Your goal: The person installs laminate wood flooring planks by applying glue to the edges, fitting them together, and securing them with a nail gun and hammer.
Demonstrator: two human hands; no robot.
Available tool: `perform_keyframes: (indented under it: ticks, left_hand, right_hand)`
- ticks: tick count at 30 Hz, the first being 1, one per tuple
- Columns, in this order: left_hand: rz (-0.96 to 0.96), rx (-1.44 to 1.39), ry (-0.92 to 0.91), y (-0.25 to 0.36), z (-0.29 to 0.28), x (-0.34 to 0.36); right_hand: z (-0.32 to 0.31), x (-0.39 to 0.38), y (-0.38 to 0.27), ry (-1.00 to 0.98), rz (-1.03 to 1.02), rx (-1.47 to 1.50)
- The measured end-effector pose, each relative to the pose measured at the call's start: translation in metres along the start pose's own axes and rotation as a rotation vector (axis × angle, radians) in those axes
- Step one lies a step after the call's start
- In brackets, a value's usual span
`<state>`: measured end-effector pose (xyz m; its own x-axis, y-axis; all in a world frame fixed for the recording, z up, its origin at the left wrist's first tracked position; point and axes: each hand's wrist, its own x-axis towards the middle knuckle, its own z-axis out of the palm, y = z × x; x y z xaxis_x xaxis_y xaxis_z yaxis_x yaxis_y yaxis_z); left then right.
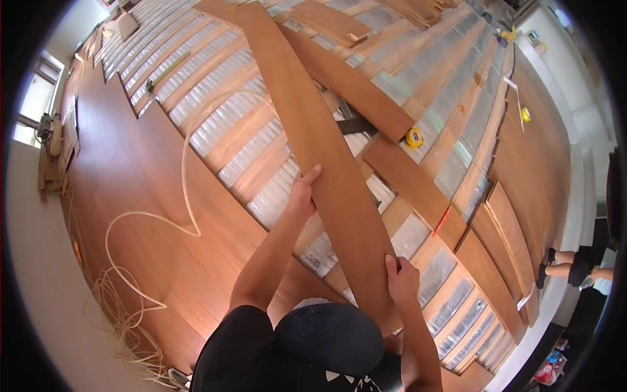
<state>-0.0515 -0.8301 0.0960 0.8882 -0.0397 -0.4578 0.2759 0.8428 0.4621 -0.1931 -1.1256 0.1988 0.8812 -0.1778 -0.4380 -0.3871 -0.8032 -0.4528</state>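
A long brown floorboard (307, 130) slants across the middle of the view, held between my two hands. My left hand (305, 191) is closed on its left edge, with the thumb lying on the upper face. Nearer to me, my right hand (401, 279) grips the right edge, thumb on top. The fingers of both hands are partly hidden behind the board. Below it run wooden joists (236, 144) with silvery sheeting (266, 199) between them. Right of the board, other loose planks (356, 85) lie across the joists.
Laid flooring (144, 189) covers the left side, where a pale hose (186, 170) loops into a coil. A yellow tape measure (414, 137) and a red pencil (441, 221) rest on the right. Stacked boards (506, 225) lie farther right, near another person's legs (563, 262).
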Motion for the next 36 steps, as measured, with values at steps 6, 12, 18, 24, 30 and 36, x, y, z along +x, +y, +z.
perform_keyframes:
  ticks: [6,12,18,24,30,36]
  left_hand:
    - [0.021,0.002,-0.014,-0.024,0.038,0.003]
    - [-0.002,0.004,-0.137,-0.035,0.083,0.070]
    - [-0.141,0.019,-0.156,-0.070,0.109,0.125]
    - [-0.130,0.006,0.135,-0.077,0.094,0.229]
    - [-0.018,0.405,0.261,-0.103,0.074,0.308]
    - [-0.005,0.314,0.162,-0.114,0.059,0.312]
  right_hand:
    - [-0.001,0.003,0.034,0.175,0.040,0.048]
    - [-0.008,0.042,0.048,0.286,-0.043,0.086]
    - [-0.058,0.097,0.080,0.167,0.013,0.045]
    - [-0.073,0.132,0.106,0.151,-0.098,0.094]
    - [-0.096,0.149,0.117,0.095,-0.096,-0.037]
    - [-0.108,0.164,0.124,0.053,-0.009,-0.006]
